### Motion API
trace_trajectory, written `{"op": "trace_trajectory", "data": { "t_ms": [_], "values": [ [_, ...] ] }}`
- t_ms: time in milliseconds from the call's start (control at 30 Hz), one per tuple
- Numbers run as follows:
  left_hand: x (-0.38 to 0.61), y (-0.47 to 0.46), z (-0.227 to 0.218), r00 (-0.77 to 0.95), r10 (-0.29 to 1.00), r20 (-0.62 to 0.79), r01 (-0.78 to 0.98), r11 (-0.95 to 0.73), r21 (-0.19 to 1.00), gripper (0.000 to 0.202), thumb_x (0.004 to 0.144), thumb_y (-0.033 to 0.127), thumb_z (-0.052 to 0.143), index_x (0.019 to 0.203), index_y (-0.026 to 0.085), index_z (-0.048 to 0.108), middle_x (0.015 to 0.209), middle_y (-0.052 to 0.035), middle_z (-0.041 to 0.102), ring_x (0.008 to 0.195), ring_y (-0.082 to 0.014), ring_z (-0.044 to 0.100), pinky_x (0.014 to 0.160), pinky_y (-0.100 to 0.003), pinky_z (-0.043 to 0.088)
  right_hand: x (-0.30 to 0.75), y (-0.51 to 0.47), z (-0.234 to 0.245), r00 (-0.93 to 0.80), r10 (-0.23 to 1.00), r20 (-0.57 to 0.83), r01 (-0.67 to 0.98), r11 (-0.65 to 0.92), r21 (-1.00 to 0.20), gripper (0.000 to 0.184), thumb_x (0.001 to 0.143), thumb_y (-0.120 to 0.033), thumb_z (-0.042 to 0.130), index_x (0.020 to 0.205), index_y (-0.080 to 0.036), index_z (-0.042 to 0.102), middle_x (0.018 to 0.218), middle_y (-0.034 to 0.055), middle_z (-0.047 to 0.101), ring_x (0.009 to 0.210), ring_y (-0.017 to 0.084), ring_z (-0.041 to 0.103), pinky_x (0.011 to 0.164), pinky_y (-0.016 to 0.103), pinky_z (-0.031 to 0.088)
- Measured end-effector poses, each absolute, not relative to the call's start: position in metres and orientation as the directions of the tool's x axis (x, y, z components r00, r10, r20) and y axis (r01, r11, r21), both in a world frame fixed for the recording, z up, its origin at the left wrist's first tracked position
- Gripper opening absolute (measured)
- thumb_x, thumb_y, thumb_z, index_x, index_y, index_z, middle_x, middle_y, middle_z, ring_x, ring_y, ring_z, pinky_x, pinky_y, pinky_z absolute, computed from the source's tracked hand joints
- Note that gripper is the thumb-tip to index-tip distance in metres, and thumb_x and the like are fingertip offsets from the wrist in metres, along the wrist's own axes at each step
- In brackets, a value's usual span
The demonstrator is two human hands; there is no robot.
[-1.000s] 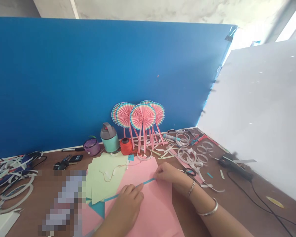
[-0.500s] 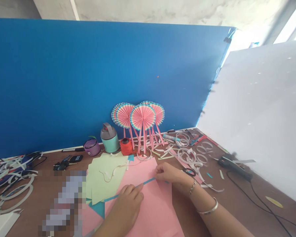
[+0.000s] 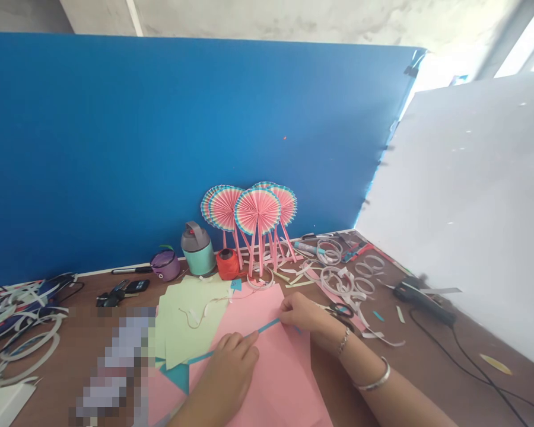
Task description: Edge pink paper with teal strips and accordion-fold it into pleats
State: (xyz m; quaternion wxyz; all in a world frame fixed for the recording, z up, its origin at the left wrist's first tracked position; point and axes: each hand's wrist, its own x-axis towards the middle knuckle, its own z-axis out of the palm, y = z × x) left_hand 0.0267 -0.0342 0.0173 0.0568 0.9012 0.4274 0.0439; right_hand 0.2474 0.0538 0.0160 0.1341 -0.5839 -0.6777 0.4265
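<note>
A pink paper sheet (image 3: 285,379) lies in front of me with a narrow blue paper strip (image 3: 267,325) running slantwise along its far edge. My left hand (image 3: 231,365) rests on the sheet, fingers laid flat, the fingertips at the strip. Farther right, my right hand (image 3: 301,313) pinches the strip between thumb and forefinger; its other fingers are curled. Another pink sheet (image 3: 258,302) is beneath, beside overlapping pale green sheets (image 3: 196,332) on the left. A blue sheet (image 3: 178,375) peeks out under them.
Pink folded paper fans (image 3: 257,212) stand at the back by a red spool (image 3: 228,264), a turquoise flask (image 3: 198,255) and a purple pot (image 3: 165,265). Scissors (image 3: 342,309), paper rings (image 3: 337,281) and scraps lie right, near a black corded tool (image 3: 427,302). Keys (image 3: 113,295) lie left.
Both hands stay almost where they were on the strip. My right forearm has shifted very slightly, and a little more of the scissors shows beside it.
</note>
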Motion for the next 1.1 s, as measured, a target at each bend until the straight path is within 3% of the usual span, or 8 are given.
{"op": "trace_trajectory", "data": {
  "t_ms": [200,433,567,667,733,867,1000,1100],
  "values": [
    [0.026,-0.035,0.011,0.628,0.768,0.125,0.763,-0.639,0.098,0.021,0.082,0.007,0.042,0.092,0.02,0.056,0.127,-0.0045,0.056,0.09,-0.0204,0.05,0.083,-0.038,0.04,0.237,0.054,0.007,-0.171,0.947,-0.273,0.718,-0.069,-0.692,0.015,0.059,-0.014,0.048,0.044,-0.016,0.044,0.04,-0.0056,0.035,0.041,0.007,0.037,0.041,0.018,0.025],
    [0.028,-0.035,0.012,0.624,0.766,0.155,0.764,-0.639,0.089,0.018,0.083,0.009,0.043,0.09,0.021,0.055,0.125,-0.0049,0.058,0.087,-0.0199,0.051,0.082,-0.038,0.04,0.24,0.057,0.005,-0.081,0.977,-0.199,0.743,-0.074,-0.666,0.021,0.061,-0.017,0.049,0.041,-0.017,0.042,0.039,-0.0055,0.031,0.042,0.007,0.033,0.042,0.02,0.023],
    [0.027,-0.035,0.012,0.625,0.768,0.14,0.764,-0.639,0.089,0.019,0.08,0.008,0.046,0.09,0.02,0.056,0.127,-0.0052,0.057,0.09,-0.0206,0.052,0.083,-0.039,0.041,0.262,0.067,0.02,0.014,0.998,-0.063,0.771,-0.051,-0.635,0.022,0.072,-0.021,0.043,0.054,-0.016,0.054,0.051,-0.0012,0.049,0.051,0.011,0.045,0.047,0.02,0.031],
    [0.025,-0.034,0.007,0.633,0.757,0.159,0.753,-0.65,0.098,0.022,0.078,0.006,0.046,0.092,0.02,0.056,0.131,-0.005,0.054,0.096,-0.0218,0.053,0.087,-0.041,0.042,0.278,0.073,0.027,0.085,0.995,0.043,0.819,-0.045,-0.572,0.025,0.079,-0.021,0.04,0.07,-0.016,0.063,0.076,0.0037,0.063,0.071,0.015,0.056,0.059,0.022,0.038],
    [0.024,-0.032,0.003,0.64,0.743,0.195,0.741,-0.664,0.097,0.027,0.077,0.004,0.046,0.096,0.021,0.056,0.132,-0.005,0.052,0.102,-0.0222,0.052,0.091,-0.042,0.042,0.284,0.074,0.026,0.132,0.988,0.087,0.862,-0.071,-0.502,0.026,0.081,-0.021,0.041,0.071,-0.016,0.065,0.089,0.0075,0.064,0.08,0.018,0.058,0.065,0.024,0.038],
    [0.023,-0.031,0.0,0.63,0.737,0.245,0.739,-0.666,0.105,0.033,0.076,0.0,0.042,0.096,0.021,0.057,0.133,-0.0054,0.051,0.111,-0.0224,0.051,0.094,-0.042,0.044,0.286,0.074,0.019,0.198,0.973,0.121,0.922,-0.144,-0.358,0.025,0.083,-0.022,0.046,0.067,-0.014,0.064,0.091,0.0128,0.062,0.08,0.02,0.06,0.064,0.027,0.037],
    [0.024,-0.033,0.0,0.604,0.754,0.258,0.757,-0.644,0.112,0.031,0.077,-0.002,0.038,0.088,0.02,0.057,0.142,-0.0056,0.041,0.114,-0.0228,0.05,0.091,-0.042,0.047,0.284,0.074,0.014,0.217,0.962,0.164,0.947,-0.166,-0.276,0.022,0.078,-0.006,0.045,0.088,-0.015,0.063,0.097,0.0116,0.06,0.08,0.02,0.059,0.061,0.027,0.035],
    [0.025,-0.033,-0.003,0.612,0.735,0.291,0.748,-0.658,0.088,0.032,0.078,-0.002,0.037,0.089,0.021,0.057,0.143,-0.0039,0.04,0.115,-0.0223,0.049,0.096,-0.045,0.044,0.281,0.074,0.014,0.164,0.961,0.22,0.967,-0.112,-0.23,0.025,0.08,-0.006,0.043,0.094,-0.016,0.061,0.099,0.0101,0.058,0.085,0.02,0.058,0.062,0.027,0.034]
  ]
}}
